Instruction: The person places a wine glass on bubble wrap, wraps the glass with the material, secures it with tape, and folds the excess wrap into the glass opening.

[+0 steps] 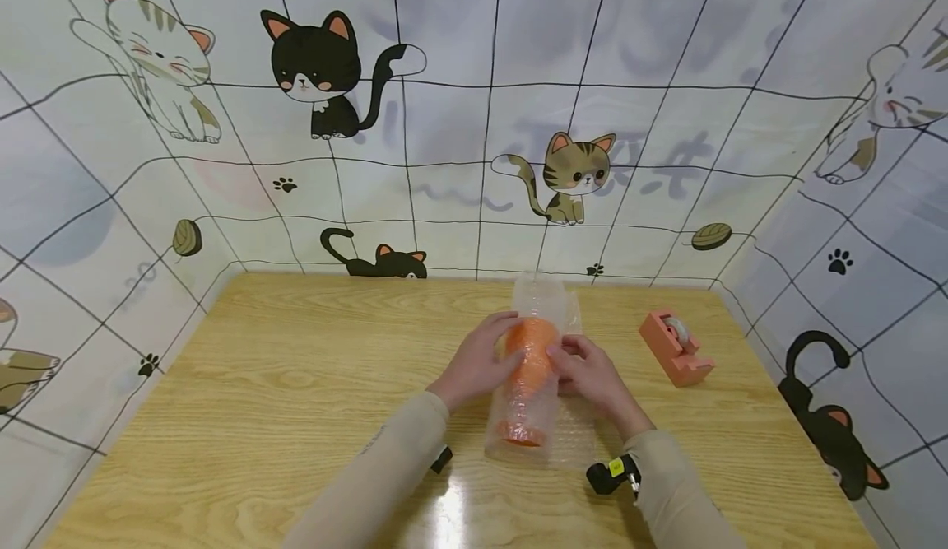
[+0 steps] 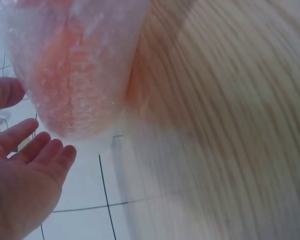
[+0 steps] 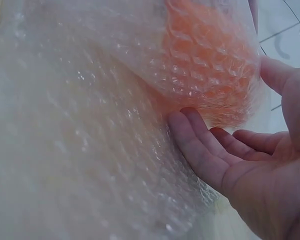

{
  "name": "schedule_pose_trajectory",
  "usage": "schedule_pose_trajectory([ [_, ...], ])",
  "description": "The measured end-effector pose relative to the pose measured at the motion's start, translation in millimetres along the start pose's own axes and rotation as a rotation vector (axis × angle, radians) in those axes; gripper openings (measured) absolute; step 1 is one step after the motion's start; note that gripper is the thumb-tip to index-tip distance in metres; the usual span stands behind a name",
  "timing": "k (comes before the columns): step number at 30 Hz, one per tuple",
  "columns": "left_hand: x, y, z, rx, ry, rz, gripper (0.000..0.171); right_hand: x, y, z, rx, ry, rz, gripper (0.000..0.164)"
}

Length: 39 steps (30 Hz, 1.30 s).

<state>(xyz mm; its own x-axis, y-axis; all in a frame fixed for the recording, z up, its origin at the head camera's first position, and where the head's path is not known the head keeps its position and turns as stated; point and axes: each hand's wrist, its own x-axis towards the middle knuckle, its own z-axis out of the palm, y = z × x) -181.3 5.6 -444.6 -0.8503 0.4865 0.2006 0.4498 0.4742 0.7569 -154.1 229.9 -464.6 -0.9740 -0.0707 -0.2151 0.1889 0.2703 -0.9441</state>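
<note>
White cloth (image 1: 452, 47) printed with dark grid lines, cartoon cats (image 1: 578, 177) and paw prints (image 1: 285, 184) walls off the back and both sides of your wood-grain table (image 1: 333, 351). Right of the table's middle, an orange cylinder (image 1: 535, 343) lies lengthwise in front of you, seen through clear bubble wrap (image 1: 572, 446) that goes around it. That wrap runs past both ends of the cylinder, coming close to the table's back edge at the far end, and a loose flap of it lies flat on the wood along the right side. Your left hand (image 1: 477, 361) is at the left side of the roll, thumb and fingers spread apart and gently bent, touching the wrap without closing round it. Your right hand (image 1: 592, 372) faces it from the right side, thumb against the wrap and the other fingers loosely extended, their tips at the fold where the flap meets the roll. Toward the table's right edge, near the back right corner, a coral-pink tape dispenser (image 1: 670, 355) holds a roll of tape (image 1: 676, 329), well apart from your fingers. Beige sleeves (image 1: 400, 442) cover your forearms, and a black wrist camera (image 1: 603, 477) shows by your right cuff.
</note>
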Motion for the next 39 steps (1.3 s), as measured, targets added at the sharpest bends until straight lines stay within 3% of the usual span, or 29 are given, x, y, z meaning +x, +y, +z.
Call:
schedule_pose_trajectory([
  [8,-4.3,-8.3,-6.2,-0.002,-0.015,-0.015,0.056,-0.9,-1.0,7.3,0.04,-0.02,-0.01,0.066],
  [16,-6.4,-10.3,-6.7,-0.074,-0.02,-0.055,0.059,0.7,4.7,7.2,0.023,-0.032,-0.022,0.067],
  [39,-6.2,-6.2,-3.0,-0.046,-0.015,-0.057,0.06,-0.6,4.8,5.8,0.019,-0.006,0.009,0.068],
])
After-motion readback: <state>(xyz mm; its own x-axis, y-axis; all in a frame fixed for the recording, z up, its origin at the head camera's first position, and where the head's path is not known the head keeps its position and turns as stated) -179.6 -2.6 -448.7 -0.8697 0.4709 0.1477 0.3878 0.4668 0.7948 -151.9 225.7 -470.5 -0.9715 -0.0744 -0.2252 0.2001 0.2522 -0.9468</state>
